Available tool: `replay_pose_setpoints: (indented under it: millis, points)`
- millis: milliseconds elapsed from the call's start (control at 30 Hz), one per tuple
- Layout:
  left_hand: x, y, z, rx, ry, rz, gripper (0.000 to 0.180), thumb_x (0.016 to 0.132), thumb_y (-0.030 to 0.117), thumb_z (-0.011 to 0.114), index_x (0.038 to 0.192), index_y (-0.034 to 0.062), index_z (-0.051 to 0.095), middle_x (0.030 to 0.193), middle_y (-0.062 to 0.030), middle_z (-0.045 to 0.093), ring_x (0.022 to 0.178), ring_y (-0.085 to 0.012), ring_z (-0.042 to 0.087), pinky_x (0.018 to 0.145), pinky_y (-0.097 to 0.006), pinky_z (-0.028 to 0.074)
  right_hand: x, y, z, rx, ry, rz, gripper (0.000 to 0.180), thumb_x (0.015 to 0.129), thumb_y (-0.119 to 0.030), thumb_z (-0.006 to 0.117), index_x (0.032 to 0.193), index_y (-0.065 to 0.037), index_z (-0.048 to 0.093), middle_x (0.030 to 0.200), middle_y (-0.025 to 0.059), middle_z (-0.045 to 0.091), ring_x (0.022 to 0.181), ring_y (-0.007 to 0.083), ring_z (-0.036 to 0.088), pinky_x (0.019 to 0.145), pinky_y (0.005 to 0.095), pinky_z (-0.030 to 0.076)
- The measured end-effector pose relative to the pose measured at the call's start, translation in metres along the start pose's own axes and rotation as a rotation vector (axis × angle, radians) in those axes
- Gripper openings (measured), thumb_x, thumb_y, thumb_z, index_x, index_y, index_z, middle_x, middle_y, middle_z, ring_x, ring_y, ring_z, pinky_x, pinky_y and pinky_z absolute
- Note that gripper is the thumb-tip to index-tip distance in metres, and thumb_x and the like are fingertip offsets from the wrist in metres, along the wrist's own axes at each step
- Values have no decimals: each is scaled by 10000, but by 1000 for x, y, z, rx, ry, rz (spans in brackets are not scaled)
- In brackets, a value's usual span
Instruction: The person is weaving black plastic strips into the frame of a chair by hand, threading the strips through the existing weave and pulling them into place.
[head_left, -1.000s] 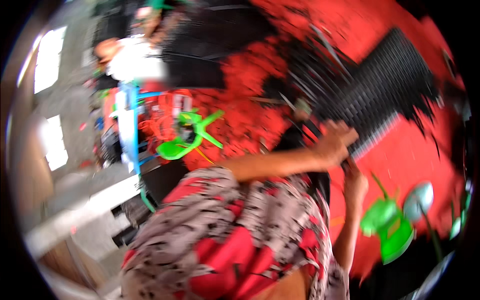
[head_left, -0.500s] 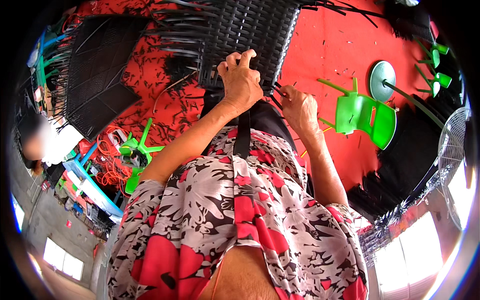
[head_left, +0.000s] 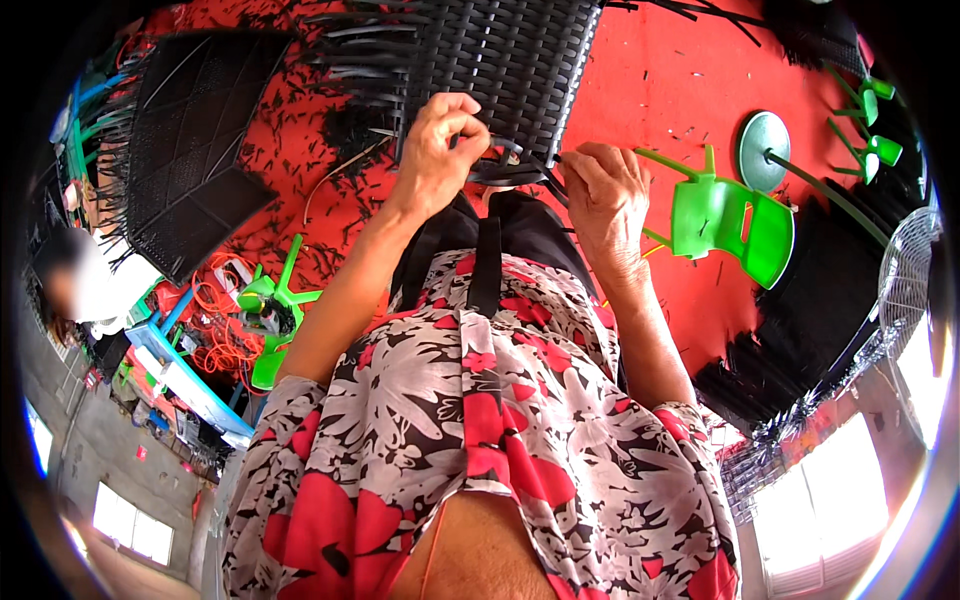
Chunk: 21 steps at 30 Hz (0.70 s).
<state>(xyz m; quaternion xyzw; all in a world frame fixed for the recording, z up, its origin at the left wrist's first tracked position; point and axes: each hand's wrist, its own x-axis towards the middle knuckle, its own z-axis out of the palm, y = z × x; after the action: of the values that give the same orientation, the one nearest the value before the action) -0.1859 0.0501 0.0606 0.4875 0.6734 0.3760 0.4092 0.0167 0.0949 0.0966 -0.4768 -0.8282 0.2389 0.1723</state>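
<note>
Head view only: black woven panel (head_left: 500,70) up top centre, bottom edge right by both hands, loose strips (head_left: 360,48) sticking out from its left side. Left hand (head_left: 440,155) up at the panel's lower left, fingers curled in, thumb and index close together; can't tell about anything pinched in there. Right hand (head_left: 605,195) just off the lower right corner, fingers bunched and folded, right up against a black strand (head_left: 554,186) there. Looks like a pinch, but can't tell for sure from this angle. Best guess at the step: working that strand in along the bottom edge. Next move probably calls for a snug grip on the strand, a steadying left on the panel, then an even pull without kinking. Off to the right, well apart: green chair (head_left: 690,220) on red floor (head_left: 660,110).
</note>
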Motion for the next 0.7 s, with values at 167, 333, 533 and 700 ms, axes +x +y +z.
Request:
replay_pose_setpoints:
  millis: [167, 333, 533, 700]
  points:
    - [-38, 18, -10, 115, -17, 192, 95, 734, -19, 630, 793, 35, 579, 1133, -71, 504, 1081, -252, 467, 928, -353, 380, 2, -19, 32, 511, -198, -9, 250, 749, -38, 671, 992, -91, 658, 1102, 140, 606, 884, 285, 640, 747, 334, 536]
    - [-40, 1, -11, 95, 57, 186, 102, 722, 22, 654, 811, 61, 623, 1208, -100, 457, 1119, -316, 405, 943, -406, 344, 8, -10, 42, 554, -384, 18, 128, 777, -97, 663, 885, -43, 621, 918, 133, 642, 749, 302, 633, 634, 355, 509]
    - [-34, -18, 3, 653, 64, 269, 129, 756, 91, 634, 883, 67, 640, 1416, -138, 301, 1263, -378, 253, 1013, -520, 227, 10, -20, 36, 237, -238, 168, 79, 782, -126, 604, 787, -52, 635, 693, 149, 625, 631, 335, 625, 568, 404, 503]
    - [-27, -23, 18, 745, 37, 198, 101, 800, 129, 581, 881, 73, 604, 1460, -131, 230, 1288, -374, 199, 1016, -585, 174, 25, -17, 60, -132, -450, 100, 118, 797, -187, 600, 806, -87, 662, 672, 159, 621, 622, 335, 624, 567, 430, 498]
